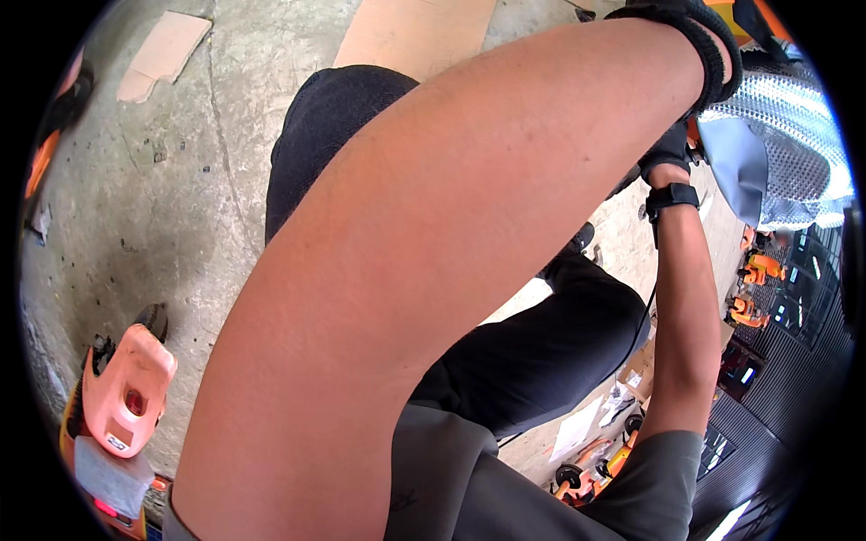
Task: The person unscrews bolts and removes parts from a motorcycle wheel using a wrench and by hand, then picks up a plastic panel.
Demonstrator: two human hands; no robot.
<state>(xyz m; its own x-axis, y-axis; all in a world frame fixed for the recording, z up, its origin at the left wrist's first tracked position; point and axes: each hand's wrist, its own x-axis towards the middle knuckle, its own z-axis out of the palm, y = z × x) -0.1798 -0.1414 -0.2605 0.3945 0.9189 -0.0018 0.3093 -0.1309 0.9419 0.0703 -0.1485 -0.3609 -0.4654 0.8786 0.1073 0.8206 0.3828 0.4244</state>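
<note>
My left arm stretches across the whole picture to the upper right. Its black-gloved left hand [666, 9] is mostly cut off at the top edge, beside an orange part [767, 20], and its fingers do not show. Lower down, my right hand [669, 151] wears a black glove with a black watch strap [672, 197] at the wrist. My left forearm covers part of it, and its fingers are hidden. Just right of it hang a grey flap [735, 167] and a silver, bubble-textured sheet [794, 135]. Whether either hand grips anything does not show.
My bent knees in dark trousers [532, 361] are below me. An orange scooter [131, 397] with a red tail light stands at the lower left. Cardboard pieces [167, 54] lie on the concrete floor [135, 207]. More orange scooters [762, 269] line the right side.
</note>
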